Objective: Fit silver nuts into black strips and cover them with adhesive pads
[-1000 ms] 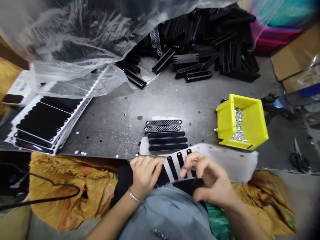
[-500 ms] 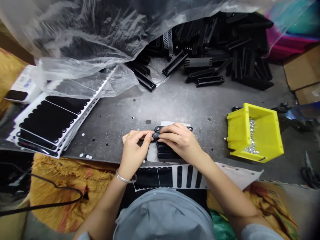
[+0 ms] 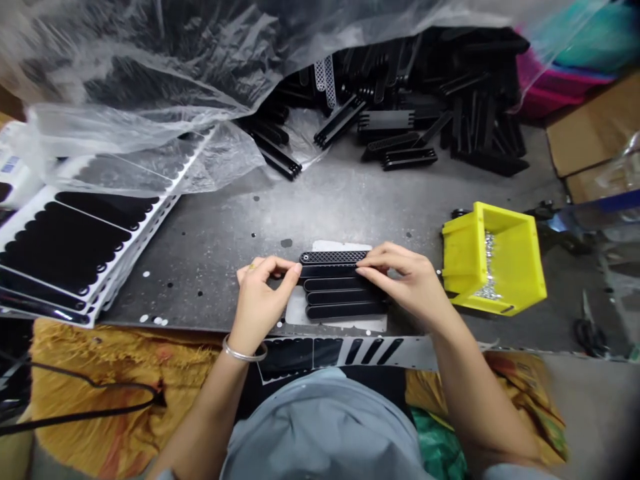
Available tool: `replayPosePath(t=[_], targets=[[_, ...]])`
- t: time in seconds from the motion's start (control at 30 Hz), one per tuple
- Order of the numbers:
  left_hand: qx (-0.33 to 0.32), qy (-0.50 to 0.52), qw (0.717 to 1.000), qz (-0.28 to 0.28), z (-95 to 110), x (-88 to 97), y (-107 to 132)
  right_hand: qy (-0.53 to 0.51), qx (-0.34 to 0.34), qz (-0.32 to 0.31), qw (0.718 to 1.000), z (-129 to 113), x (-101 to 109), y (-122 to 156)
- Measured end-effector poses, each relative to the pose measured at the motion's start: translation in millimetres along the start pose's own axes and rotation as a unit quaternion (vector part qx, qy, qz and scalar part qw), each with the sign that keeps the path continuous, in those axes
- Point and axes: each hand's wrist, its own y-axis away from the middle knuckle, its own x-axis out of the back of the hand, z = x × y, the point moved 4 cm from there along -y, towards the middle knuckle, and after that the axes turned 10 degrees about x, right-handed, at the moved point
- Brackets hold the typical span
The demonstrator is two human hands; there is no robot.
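**Black strip [image 3: 327, 271] stretched level between two pinching hands**

The strip lies directly between the left hand [image 3: 267, 290] and the right hand [image 3: 407, 280], near the front edge of the worktop [image 3: 225, 217]. Each hand pinches one end between thumb and fingertips. A thin line of lattice shows along the strip's upper edge, so it lies over a patterned bar; whether it touches along its full length cannot be told. Just beyond is an uncovered lattice bar [image 3: 335, 257] with a rounded end and a small round hole. On the near side, three smooth black bars [image 3: 345, 297] lie parallel, on a pale sheet [image 3: 350, 325].

At the left edge, a white box [image 3: 13, 167] carries blue print too small to read.

Beside it, glossy black strips with rounded ends cover a stack of white-backed sheets [image 3: 75, 240], partly under crinkled clear plastic film [image 3: 175, 67]. A similar sheet [image 3: 305, 358] lies below the worktop's edge. At the back is a heap of black bars [image 3: 475, 113], some grooved. To the right, a yellow plastic bin [image 3: 457, 260] holds small shiny metallic pieces [image 3: 489, 270], with scissors [image 3: 589, 327] farther right. A coarse, frayed yellow sack [image 3: 115, 393] lies below.
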Motion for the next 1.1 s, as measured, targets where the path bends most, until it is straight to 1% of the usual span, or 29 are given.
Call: replayPosePath(t=[0.07,0.13,0.2,0.3,0.37,0.4,0.47,0.5,0.53,0.6,0.67,0.7,0.8,0.9,1.03,1.1], targets=[[0.002,0.005,1.0,-0.001,-0.7,0.3,0.2,-0.015,0.001,0.025,1.0,6.5,3.9,4.8],[0.006,0.005,1.0,-0.003,-1.2,0.2,-0.4,-0.02,0.014,0.036,0.999,10.1,2.1,6.3],[0.006,0.002,1.0,-0.004,-1.3,-0.3,-2.4,-0.029,0.025,0.029,0.999,12.6,-1.8,5.1],[0.002,-0.004,1.0,-0.005,-1.0,-0.9,-5.4,-0.039,0.037,0.0,0.999,14.7,-4.8,2.2],[0.0,-0.01,1.0,-0.005,-1.1,0.5,-2.1,0.005,0.051,0.007,0.999,10.8,-0.1,4.1],[0.002,-0.013,1.0,-0.003,-1.7,2.3,2.9,0.042,0.057,0.024,0.997,6.1,4.6,7.9],[0.004,-0.033,0.999,-0.005,-3.6,6.2,20.8,0.102,0.06,0.064,0.991,-9.2,14.3,22.7],[-0.001,-0.052,0.999,-0.015,-4.6,7.4,33.1,0.106,0.058,0.068,0.99,-18.6,16.6,33.2],[-0.011,-0.076,0.996,-0.034,-5.6,7.2,46.9,0.091,0.052,0.057,0.993,-28.0,15.8,45.0],[-0.055,-0.128,0.987,-0.085,-6.2,2.7,75.2,0.031,0.036,-0.006,0.999,-43.8,3.2,69.1],[-0.103,-0.162,0.976,-0.107,-5.1,-4.0,97.7,0.007,0.021,-0.055,0.998,-51.4,-17.0,89.5],[-0.122,-0.17,0.972,-0.109,-4.1,-7.7,105.2,0.013,0.019,-0.061,0.998,-51.8,-27.2,96.9],[-0.163,-0.173,0.964,-0.119,1.1,-18.7,114.4,0.013,0.036,-0.024,0.999,-46.3,-49.0,107.7],[-0.177,-0.15,0.965,-0.126,7.8,-22.5,112.0,-0.007,0.071,0.02,0.997,-45.9,-54.9,109.5],[-0.148,-0.08,0.978,-0.126,15.4,-17.5,104.8,0.027,0.125,0.032,0.991,-60.7,-58.8,107.2],[-0.129,-0.049,0.982,-0.131,18.0,-15.5,102.6,0.034,0.144,0.05,0.988,-67.6,-62.6,104.4]])
